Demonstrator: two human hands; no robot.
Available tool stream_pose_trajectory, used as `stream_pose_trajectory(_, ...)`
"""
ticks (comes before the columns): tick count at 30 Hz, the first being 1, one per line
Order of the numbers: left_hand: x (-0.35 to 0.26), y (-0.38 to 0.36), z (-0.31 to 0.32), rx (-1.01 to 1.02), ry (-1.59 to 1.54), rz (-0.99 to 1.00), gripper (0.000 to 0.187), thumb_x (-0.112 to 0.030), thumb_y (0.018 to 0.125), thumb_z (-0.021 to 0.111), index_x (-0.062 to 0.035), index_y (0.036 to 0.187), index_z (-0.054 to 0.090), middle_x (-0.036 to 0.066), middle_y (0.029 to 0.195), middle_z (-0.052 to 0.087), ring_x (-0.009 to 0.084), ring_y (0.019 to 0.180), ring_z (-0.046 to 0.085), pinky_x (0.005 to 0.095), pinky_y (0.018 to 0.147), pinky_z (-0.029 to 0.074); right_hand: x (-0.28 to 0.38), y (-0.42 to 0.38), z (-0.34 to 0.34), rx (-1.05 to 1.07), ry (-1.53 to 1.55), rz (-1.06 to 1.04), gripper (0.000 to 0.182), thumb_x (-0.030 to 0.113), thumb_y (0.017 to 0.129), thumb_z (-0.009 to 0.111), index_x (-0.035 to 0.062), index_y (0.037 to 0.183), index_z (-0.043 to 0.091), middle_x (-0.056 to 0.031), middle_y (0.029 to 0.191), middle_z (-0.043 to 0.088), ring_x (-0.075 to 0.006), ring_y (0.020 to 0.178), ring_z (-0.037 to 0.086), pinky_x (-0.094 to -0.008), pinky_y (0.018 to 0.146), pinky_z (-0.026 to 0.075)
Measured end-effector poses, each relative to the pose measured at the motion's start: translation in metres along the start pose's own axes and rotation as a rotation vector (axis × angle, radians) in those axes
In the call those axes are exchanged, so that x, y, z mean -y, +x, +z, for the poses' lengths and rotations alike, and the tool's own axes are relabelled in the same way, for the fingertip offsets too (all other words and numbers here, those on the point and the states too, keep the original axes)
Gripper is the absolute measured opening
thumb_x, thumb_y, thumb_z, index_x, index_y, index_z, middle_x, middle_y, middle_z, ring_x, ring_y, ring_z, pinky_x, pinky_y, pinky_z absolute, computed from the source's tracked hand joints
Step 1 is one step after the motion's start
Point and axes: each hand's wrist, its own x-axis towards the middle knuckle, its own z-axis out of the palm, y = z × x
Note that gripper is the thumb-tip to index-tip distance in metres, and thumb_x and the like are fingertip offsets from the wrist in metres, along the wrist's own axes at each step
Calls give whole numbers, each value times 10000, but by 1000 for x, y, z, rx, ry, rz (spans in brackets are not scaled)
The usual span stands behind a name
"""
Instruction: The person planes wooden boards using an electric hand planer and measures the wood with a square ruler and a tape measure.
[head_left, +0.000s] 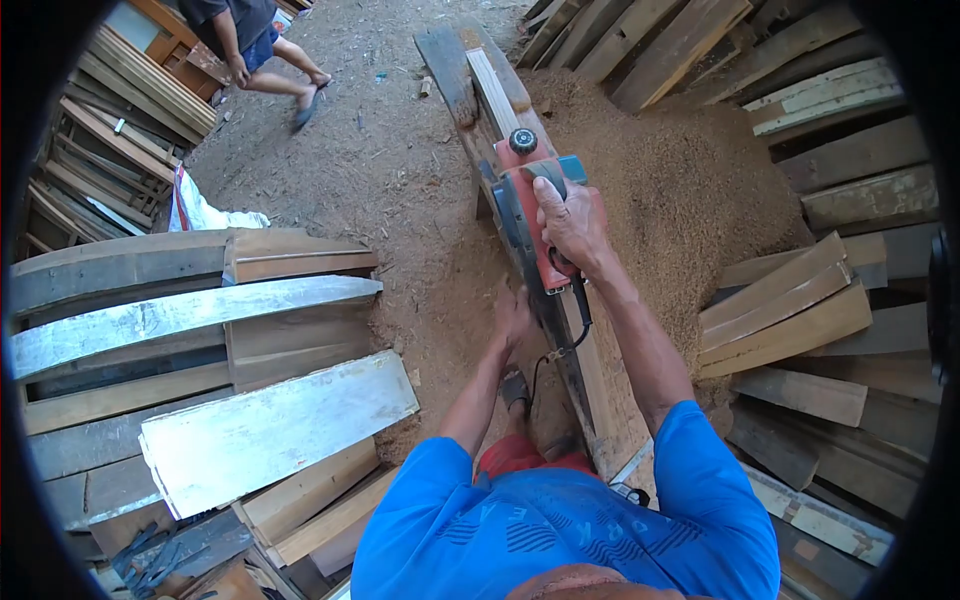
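Head view: my right hand [568,222] was wrapped tight on the red planer [535,215], which sat on the long board [590,370] pointing away from me. My left hand [513,320] pressed flat against the board's side, closer to me.

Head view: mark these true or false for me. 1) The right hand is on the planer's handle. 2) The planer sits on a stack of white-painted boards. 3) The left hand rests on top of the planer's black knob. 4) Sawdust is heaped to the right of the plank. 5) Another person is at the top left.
1) True: the right hand grips the handle of the red electric planer.
2) False: the planer sits on a long narrow plank; the white-painted boards lie apart, to the left.
3) False: the left hand is low beside the plank, well away from the black knob.
4) True: a sawdust pile lies there.
5) True: a person is there.
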Motion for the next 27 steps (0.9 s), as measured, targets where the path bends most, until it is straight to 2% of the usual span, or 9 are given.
stream_pose_trajectory(3,0,68,32,-180,-56,1,602,-316,1044,480,70,1491,362,353,1414,510,481,1326,505,510,1125,387,9,22,1,10,-17,33,564,577,1015,550,71,1205,712,-3,681,603,-96,546,594,-292,505,495)
stream_pose_trajectory(6,-10,102,46,-213,-223,-55,604,-335,1052,472,37,1515,357,338,1414,518,493,1306,510,521,1090,409,20,46,4,-2,-24,10,563,578,1010,558,89,1245,708,-12,685,610,-102,550,603,-300,509,500)
stream_pose_trajectory(9,-25,99,46,-275,-119,-71,595,-329,1050,476,22,1516,364,326,1402,534,504,1274,524,531,1054,425,20,78,7,-13,-79,22,570,588,1011,545,96,1247,709,-18,686,615,-108,553,609,-307,514,504)
stream_pose_trajectory(11,-69,89,31,-257,9,-184,589,-324,1049,478,28,1509,371,325,1385,549,507,1247,542,540,1033,434,21,92,12,0,-45,-7,568,583,1011,543,86,1228,713,-25,687,624,-113,558,617,-313,517,505)
stream_pose_trajectory(14,-53,91,42,-344,122,-136,572,-299,1042,481,45,1489,386,334,1352,566,521,1199,568,557,1002,449,31,119,14,-16,-53,-24,554,570,1010,546,63,1149,723,-31,690,635,-126,560,624,-320,524,507)
stream_pose_trajectory(17,-68,88,35,-297,158,-189,568,-285,1036,488,62,1475,395,342,1337,570,523,1171,585,559,979,464,48,142,17,-34,-113,-13,537,553,1008,555,44,1046,722,-31,695,641,-142,553,624,-327,529,507)
stream_pose_trajectory(21,-57,90,39,-336,93,-95,568,-273,1031,498,63,1477,396,347,1335,568,525,1163,588,546,980,471,47,185,28,-85,-189,-53,538,542,1012,542,33,940,701,-32,702,642,-155,552,626,-333,544,509)
stream_pose_trajectory(25,-61,87,38,-340,143,-126,575,-275,1029,508,57,1483,391,344,1331,572,521,1157,593,539,983,473,52,236,36,-39,-118,28,500,508,1009,539,35,995,704,-29,696,632,-139,571,622,-324,556,510)
stream_pose_trajectory(27,-59,87,39,-356,158,-101,587,-286,1029,508,53,1491,379,342,1324,577,520,1145,598,543,980,474,54,256,39,-43,-145,-67,492,505,1008,544,39,1012,704,-26,692,627,-134,569,615,-320,552,507)
